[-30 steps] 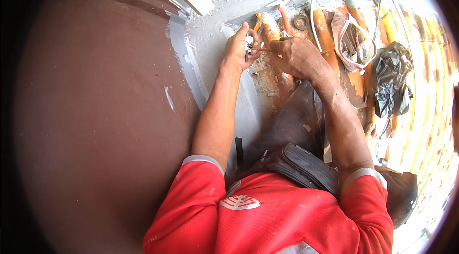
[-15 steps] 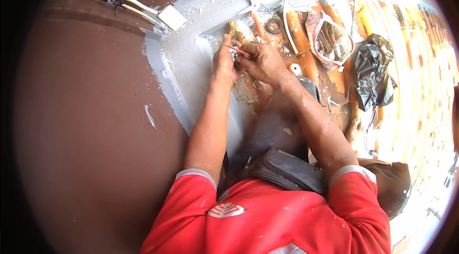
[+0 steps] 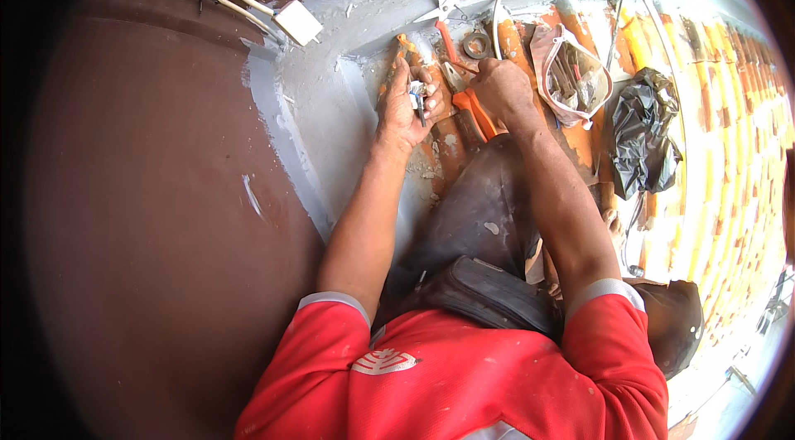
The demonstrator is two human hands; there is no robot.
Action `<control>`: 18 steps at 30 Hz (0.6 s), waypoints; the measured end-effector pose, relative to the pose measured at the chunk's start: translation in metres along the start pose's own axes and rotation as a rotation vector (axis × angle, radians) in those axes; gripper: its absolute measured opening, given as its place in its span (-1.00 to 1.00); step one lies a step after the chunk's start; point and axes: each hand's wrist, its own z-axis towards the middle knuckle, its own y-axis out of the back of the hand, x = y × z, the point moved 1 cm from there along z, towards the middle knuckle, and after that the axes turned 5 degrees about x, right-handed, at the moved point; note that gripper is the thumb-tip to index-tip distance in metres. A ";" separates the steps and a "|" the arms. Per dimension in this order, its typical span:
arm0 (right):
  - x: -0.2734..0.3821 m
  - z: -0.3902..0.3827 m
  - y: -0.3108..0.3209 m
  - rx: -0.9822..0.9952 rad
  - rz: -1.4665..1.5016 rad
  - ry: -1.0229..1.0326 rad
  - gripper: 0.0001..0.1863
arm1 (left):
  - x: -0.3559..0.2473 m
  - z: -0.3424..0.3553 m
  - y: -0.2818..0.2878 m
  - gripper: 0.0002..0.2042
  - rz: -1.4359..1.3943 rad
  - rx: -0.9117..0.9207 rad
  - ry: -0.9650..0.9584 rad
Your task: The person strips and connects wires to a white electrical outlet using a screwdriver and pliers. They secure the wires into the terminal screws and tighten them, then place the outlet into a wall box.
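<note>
My left hand (image 3: 401,113), palm up, has its fingers curled round a small white-and-blue piece (image 3: 416,92) with a dark strip sticking out below it. What kind of piece it is I cannot make out. To its right my right hand (image 3: 503,90) is closed, and a thin reddish rod-like tool (image 3: 464,67) pokes out from its fingers to the left. Beneath and beside that hand lie pliers with orange handles (image 3: 474,113) on the roof tiles. Farther off, snips with red-orange handles (image 3: 448,6) lie spread apart, near a dark roll of tape (image 3: 477,45).
A clear zip pouch of small items (image 3: 578,79) and a crumpled black plastic bag (image 3: 644,133) lie on the tiles (image 3: 712,191) at right. A white cable (image 3: 497,1) arches near the tape. At left, a white box with cables (image 3: 297,22) sits by the brown wall (image 3: 157,191).
My hands have moved apart: the right went right with the thin reddish tool, off the piece in my left. The orange pliers now show between them, and the white roll is no longer visible.
</note>
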 end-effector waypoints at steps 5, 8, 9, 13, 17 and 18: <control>0.022 -0.018 0.033 0.140 0.919 0.292 -0.74 | -0.003 0.000 -0.016 -0.45 0.159 -0.085 -0.042; 0.044 -0.029 0.043 0.232 0.934 0.407 -0.80 | -0.003 0.003 -0.024 -0.46 0.209 -0.215 -0.160; 0.049 -0.030 0.043 0.184 0.862 0.417 -0.79 | -0.005 0.002 -0.025 -0.44 0.222 -0.268 -0.163; 0.059 -0.028 0.034 0.106 0.811 0.436 -0.72 | -0.014 -0.005 -0.028 -0.46 0.365 -0.302 -0.211; 0.057 -0.027 0.025 0.089 0.854 0.428 -0.71 | -0.019 -0.010 -0.030 -0.50 0.442 -0.363 -0.256; 0.057 -0.028 0.025 0.084 0.857 0.417 -0.70 | -0.019 -0.010 -0.032 -0.51 0.448 -0.361 -0.279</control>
